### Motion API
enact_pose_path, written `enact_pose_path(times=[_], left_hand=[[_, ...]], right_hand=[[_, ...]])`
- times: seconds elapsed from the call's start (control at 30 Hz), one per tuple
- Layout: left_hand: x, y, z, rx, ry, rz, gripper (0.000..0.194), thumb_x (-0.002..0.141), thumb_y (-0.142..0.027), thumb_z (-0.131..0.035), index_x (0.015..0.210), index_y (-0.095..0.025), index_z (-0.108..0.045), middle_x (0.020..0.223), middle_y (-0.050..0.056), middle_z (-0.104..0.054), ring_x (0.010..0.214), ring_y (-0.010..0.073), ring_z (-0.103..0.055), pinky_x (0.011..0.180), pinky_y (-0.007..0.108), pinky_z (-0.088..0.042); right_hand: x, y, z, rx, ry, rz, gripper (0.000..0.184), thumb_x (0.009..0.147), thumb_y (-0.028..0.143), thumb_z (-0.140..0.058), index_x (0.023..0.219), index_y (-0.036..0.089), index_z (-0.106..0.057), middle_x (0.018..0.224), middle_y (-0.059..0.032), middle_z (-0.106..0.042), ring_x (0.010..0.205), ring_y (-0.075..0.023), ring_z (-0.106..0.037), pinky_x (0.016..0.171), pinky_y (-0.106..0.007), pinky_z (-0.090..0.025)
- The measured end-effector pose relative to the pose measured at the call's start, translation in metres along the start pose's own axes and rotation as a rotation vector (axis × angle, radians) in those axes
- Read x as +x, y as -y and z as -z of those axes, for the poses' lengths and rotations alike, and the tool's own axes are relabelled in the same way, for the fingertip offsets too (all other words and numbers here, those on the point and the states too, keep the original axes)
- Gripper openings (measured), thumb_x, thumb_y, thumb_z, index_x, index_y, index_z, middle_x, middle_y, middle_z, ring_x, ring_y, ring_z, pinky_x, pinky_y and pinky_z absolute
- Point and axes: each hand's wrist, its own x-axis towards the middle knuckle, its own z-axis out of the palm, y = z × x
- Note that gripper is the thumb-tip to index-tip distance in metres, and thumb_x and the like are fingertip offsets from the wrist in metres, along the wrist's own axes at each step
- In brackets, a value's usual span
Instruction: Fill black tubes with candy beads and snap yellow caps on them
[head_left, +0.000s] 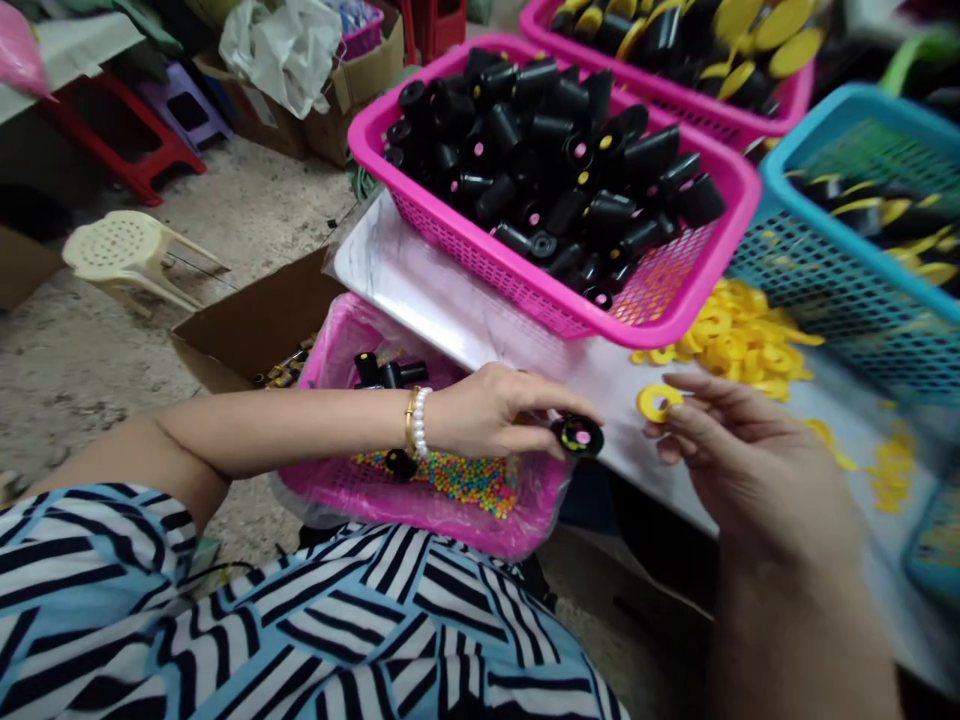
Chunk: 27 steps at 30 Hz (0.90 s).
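My left hand (502, 412) grips a black plastic cylinder (582, 436), its round end facing up with a pink dot and some coloured specks inside. Pinched between the thumb and fingers of my right hand (739, 450) is a yellow plastic ring (658, 403). The ring and the cylinder are a short way apart. Below my left wrist lies a pink basket (442, 515) lined with clear plastic, with small multicoloured beads (472, 480) and a few black cylinders (390, 370) in it. A heap of yellow rings (750, 335) is on the table beyond my right hand.
A large pink basket (480, 265) full of black cylinders stands on the white table (420, 270). Behind it is another pink basket (660, 85), and a blue basket (832, 260) is at the right. A cream stool (116, 240) and an open cardboard box (255, 320) are at the left.
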Motion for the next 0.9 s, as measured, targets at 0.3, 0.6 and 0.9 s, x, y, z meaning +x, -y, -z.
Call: enact_pose_path(times=[0.3, 0.6, 0.9], left_hand=[[0.054, 0.016, -0.016, 0.336, -0.020, 0.127, 0.034, 0.083, -0.029, -0.077, 0.113, -0.015, -0.073, 0.098, 0.007, -0.077, 0.095, 0.0229, -0.068, 0.092, 0.036, -0.051], [0.050, 0.013, -0.020, 0.406, -0.062, 0.061, 0.026, 0.089, -0.034, -0.069, 0.110, -0.018, -0.074, 0.096, 0.007, -0.074, 0.094, 0.0211, -0.068, 0.087, 0.033, -0.050], [0.053, -0.006, -0.021, 0.273, -0.004, 0.226, 0.028, 0.087, -0.041, -0.069, 0.085, -0.014, -0.072, 0.072, 0.003, -0.071, 0.065, 0.0154, -0.063, 0.058, 0.025, -0.040]], right_hand=[[0.013, 0.001, 0.008, 0.073, -0.032, -0.006, 0.031, 0.057, 0.034, -0.091, 0.082, 0.021, -0.079, 0.066, -0.0027, -0.070, 0.045, -0.0077, -0.056, 0.039, -0.017, -0.046], [0.003, -0.001, -0.014, -0.102, 0.083, -0.088, 0.039, 0.061, 0.039, -0.090, 0.090, 0.017, -0.076, 0.068, -0.0036, -0.071, 0.048, -0.0101, -0.060, 0.046, -0.021, -0.054], [0.002, -0.008, -0.014, -0.098, 0.096, -0.142, 0.035, 0.067, 0.044, -0.086, 0.080, 0.018, -0.066, 0.062, -0.0011, -0.068, 0.047, -0.0144, -0.063, 0.047, -0.026, -0.057]])
